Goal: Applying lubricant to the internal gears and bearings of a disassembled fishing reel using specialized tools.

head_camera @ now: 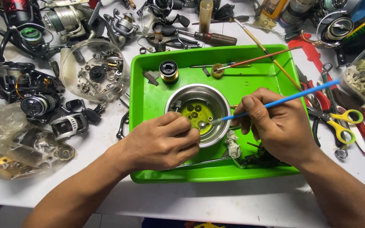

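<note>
1. Reel parts (34, 101) and a clear bowl (93, 69) lie on the white worktop (216, 198).
2. Left hand (159, 141): fingers pinch a small metal part (201, 124) over the steel bowl (199, 113) in the green tray (148, 101).
3. Right hand (275, 126): fingers grip a blue brush (284, 100), tip at that part.
4. Scissors (343, 122) lie right of the tray.

At the upper left of my view lie fishing reels (39, 25) and a clear dish of small parts (93, 69); yellow-handled scissors (343, 122) sit at the right.
</note>
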